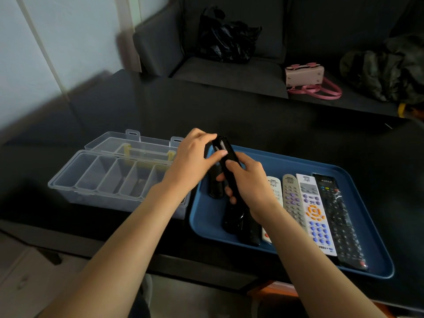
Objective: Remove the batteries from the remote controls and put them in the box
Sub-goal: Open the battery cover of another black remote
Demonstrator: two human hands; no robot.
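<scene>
A black remote control is held tilted above the blue tray, its back facing up and the battery bay showing at its far end. My right hand grips its middle. My left hand holds its far end, thumb across the open bay. The clear plastic box with several compartments stands open left of the tray, lid folded back. Dark items lie in its right compartments; I cannot tell what they are. Several more remotes lie in the tray: black ones under my hands, a white one, a grey one.
The black table carries box and tray. Behind it is a dark sofa with a black plastic bag, a pink handbag and a camouflage garment. A pale wall is at the left.
</scene>
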